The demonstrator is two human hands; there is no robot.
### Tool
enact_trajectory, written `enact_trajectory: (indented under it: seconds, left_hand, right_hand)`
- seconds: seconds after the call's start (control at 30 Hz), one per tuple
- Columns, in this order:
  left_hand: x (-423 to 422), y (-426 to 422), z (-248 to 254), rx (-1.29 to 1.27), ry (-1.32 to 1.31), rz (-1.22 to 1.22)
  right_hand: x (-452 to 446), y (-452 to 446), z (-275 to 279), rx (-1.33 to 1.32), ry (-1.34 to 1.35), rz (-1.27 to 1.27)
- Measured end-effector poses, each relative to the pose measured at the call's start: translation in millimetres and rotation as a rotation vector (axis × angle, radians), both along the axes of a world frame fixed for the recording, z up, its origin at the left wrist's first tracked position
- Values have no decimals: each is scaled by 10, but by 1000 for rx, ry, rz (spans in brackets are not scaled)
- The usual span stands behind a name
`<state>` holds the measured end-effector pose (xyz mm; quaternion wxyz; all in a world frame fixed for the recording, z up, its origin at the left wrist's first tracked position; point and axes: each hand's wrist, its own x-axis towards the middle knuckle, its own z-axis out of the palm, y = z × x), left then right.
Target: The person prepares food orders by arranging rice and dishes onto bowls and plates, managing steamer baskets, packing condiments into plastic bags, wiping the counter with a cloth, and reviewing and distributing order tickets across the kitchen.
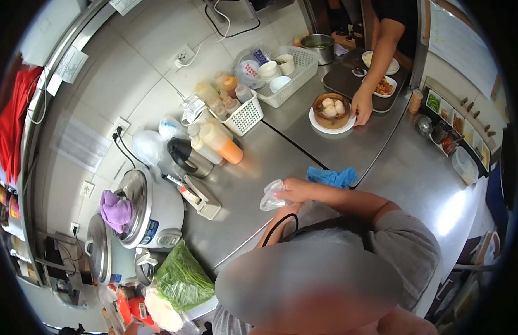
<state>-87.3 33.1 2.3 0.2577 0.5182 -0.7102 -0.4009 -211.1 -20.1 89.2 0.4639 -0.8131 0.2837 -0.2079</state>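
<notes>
My right hand (295,190) reaches across in front of my body, its fingers closed on a crumpled clear plastic glove (270,196). My left hand (282,211) is just below it, mostly hidden by the plastic and by my right hand, so its fingers cannot be made out. Both are held above the steel counter (247,184). Close by on the right lies a crumpled blue cloth (331,177), partly behind my right forearm.
Across the counter, another person's hand (361,107) touches a white plate (330,128) under a bamboo steamer (331,113) of dumplings. A dark tray (340,85) holds dishes. Left are squeeze bottles (221,144), a kettle (189,159), a rice cooker (164,209) and bagged greens (183,277).
</notes>
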Motion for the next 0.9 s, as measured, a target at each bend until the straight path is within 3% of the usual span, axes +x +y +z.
enact_trajectory:
  seconds: [0.13, 0.23, 0.33, 0.37, 0.43, 0.53, 0.57, 0.6, 0.63, 0.7, 0.77, 0.8, 0.87, 0.9]
  left_hand:
    - [-169, -113, -147, -9, 7, 17]
    - [-239, -115, -232, -7, 4, 30]
    - [-244, -124, -202, -26, 8, 48]
    - [-244, -126, -196, -30, 7, 61]
    - [-229, -171, 17, -82, 27, 93]
    - [-233, -221, 588, -268, 218, 149]
    - [-281, -204, 891, -485, 208, 110]
    - [-260, -216, 1003, -448, 223, 70]
    - [-229, -223, 1078, -408, 238, 28]
    - [-84, -259, 1058, -223, 231, -57]
    - [-15, -232, 1158, 3, 182, 70]
    - [-17, -249, 1197, 112, 160, 131]
    - [1, -346, 1131, -307, 137, 82]
    - [26, -372, 1080, -510, 120, 57]
  right_hand:
    - [49, 80, -24, 211, -169, -256]
    - [105, 256, -29, 233, -270, -279]
    - [124, 250, -27, 593, -524, -368]
    - [129, 237, -33, 591, -556, -371]
    - [99, 160, 1, 579, -610, -366]
    - [-68, -16, 380, 834, -902, -529]
    - [-190, -102, 495, 863, -897, -485]
    - [-322, -193, 556, 895, -892, -442]
    - [-398, -264, 561, 811, -1063, -256]
    - [-430, -379, 664, 193, -873, -554]
    - [-455, -174, 976, -413, -543, -765]
    - [-405, -31, 1086, -704, -405, -627]
    - [-292, 195, 1157, -1244, -107, -318]
    - [-259, 181, 1031, -1203, -18, -288]
